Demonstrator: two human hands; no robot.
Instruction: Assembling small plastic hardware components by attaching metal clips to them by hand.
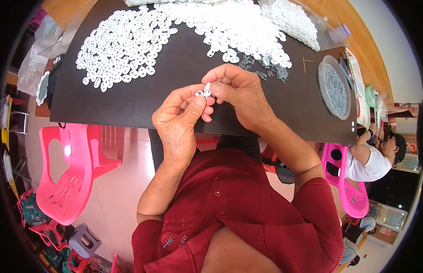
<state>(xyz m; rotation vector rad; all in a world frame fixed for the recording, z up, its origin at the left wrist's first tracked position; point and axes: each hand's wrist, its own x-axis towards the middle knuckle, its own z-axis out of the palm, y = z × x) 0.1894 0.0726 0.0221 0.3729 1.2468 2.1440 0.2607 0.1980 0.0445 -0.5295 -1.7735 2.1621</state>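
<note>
Two hands meet above the near edge of the dark surface [129, 104], and both pinch one small white plastic piece [203, 92] between them. The left hand [177, 120] has its grip closed on the piece with thumb and forefinger, and the right hand [238, 93] closes its fingertips on the same piece from the other side. Because the piece is very small and is held over the edge of the surface, I think it could slip out and fall to the floor or onto the red shirt [238, 209] if one grip loosens while the fingers turn it. Farther away lies a wide heap of white pieces [143, 41], and to the right of it a small scatter of grey metal pins [270, 68]. At the far right stands a round clear dish [334, 86] with more pins. A pink chair [75, 168] stands at the left, below the surface. Nothing lies between the hands and the heap.
</note>
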